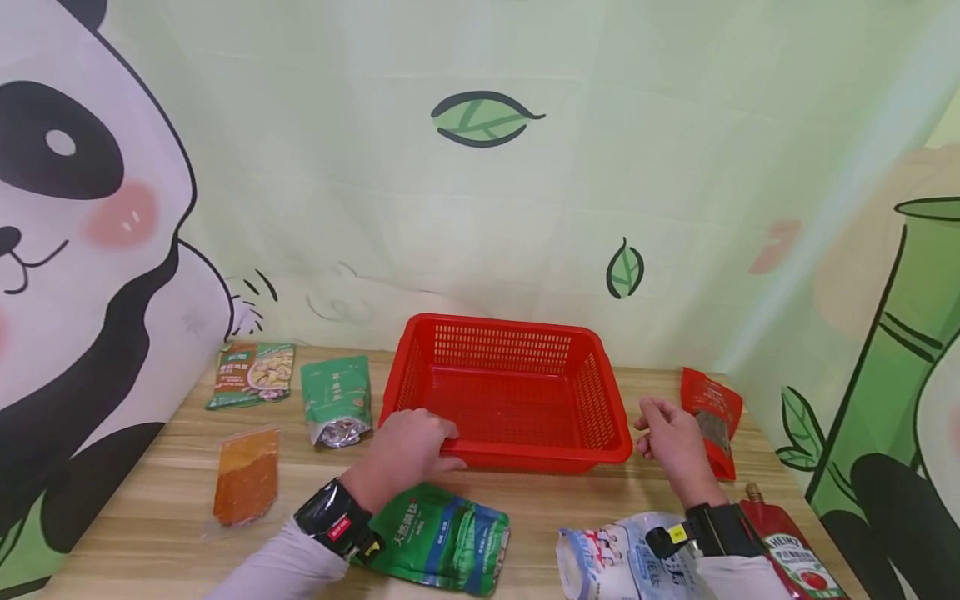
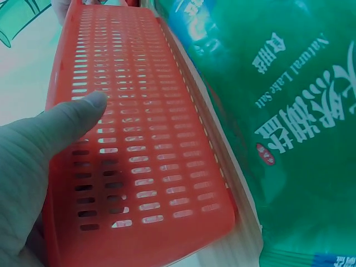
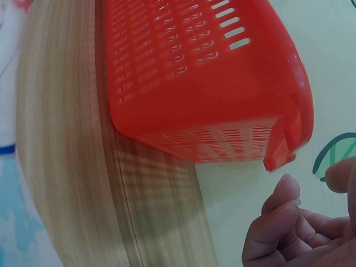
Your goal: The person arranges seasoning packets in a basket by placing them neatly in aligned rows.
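A red plastic basket with slotted walls stands on the wooden table. My left hand grips its front rim near the left corner, the thumb lying against the outer wall and the fingers over the rim, mostly hidden. Just off the basket's right end is my right hand, its fingers loosely curled and holding nothing. In the right wrist view those fingers are apart from the basket's corner. A green lake salt bag lies in front of the basket, beside my left wrist.
Left of the basket are a green pouch, a sachet and a clear packet of orange-red powder. On the right lie a red pouch, a Heinz ketchup pouch and a white-blue bag. A printed curtain hangs behind.
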{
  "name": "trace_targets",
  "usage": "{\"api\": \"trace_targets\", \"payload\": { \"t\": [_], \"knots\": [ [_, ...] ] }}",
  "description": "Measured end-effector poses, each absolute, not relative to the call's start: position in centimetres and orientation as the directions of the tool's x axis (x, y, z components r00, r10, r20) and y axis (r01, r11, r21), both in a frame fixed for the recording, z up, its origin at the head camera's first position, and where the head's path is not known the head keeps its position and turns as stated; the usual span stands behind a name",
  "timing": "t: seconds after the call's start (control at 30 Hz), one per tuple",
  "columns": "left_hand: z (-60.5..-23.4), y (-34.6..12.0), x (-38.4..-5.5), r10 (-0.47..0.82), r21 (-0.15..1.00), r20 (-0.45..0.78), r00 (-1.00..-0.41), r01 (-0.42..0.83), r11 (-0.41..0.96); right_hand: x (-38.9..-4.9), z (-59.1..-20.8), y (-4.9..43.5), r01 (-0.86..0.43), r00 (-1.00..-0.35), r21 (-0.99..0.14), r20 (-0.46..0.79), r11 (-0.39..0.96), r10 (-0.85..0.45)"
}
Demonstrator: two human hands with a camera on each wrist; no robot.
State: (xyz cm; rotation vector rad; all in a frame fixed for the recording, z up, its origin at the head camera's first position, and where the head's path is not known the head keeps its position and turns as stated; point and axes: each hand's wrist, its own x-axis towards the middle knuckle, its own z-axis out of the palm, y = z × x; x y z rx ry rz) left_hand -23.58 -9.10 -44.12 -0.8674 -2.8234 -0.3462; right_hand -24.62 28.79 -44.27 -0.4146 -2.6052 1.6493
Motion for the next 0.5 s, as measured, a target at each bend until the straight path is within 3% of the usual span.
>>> {"api": "trace_targets", "payload": {
  "t": [0.5],
  "knots": [
    [-44.63,-8.90,-23.61,0.541,0.040,0.259,-0.800,0.569,0.822,-24.49,-44.27,28.83,0.203,-0.963,-0.893,-0.108,0.402,0.248]
  ]
}}
